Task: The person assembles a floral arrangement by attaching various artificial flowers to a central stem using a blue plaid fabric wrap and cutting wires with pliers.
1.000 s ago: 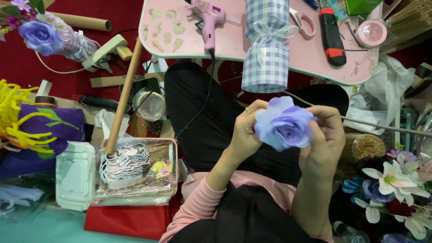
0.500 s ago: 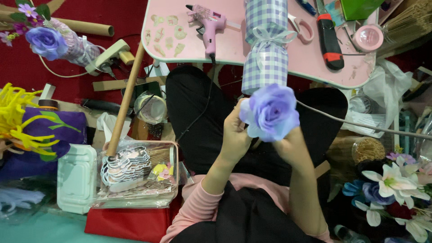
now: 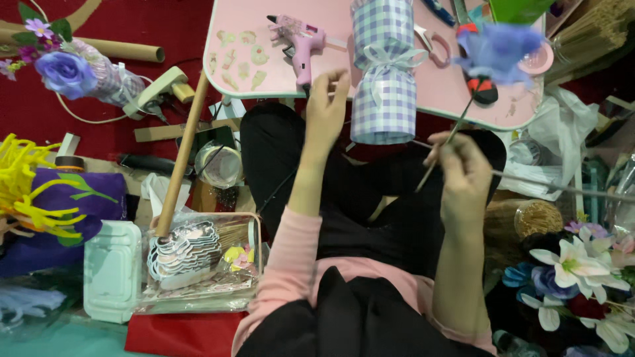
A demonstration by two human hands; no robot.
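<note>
Pink table, left hand open, reaching toward glue gun, right hand pinching stick of blurred purple flower

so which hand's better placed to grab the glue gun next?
Left, probably. The left hand is open and raised right beside the pink glue gun, while the right hand is busy pinching the stem of the purple flower.

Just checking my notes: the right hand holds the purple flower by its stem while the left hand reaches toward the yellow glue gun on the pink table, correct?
Not quite. In the head view the glue gun is pink, not yellow. The rest stands: the right hand holds the purple flower by its stem, and the left hand reaches toward the gun on the pink table.
</note>
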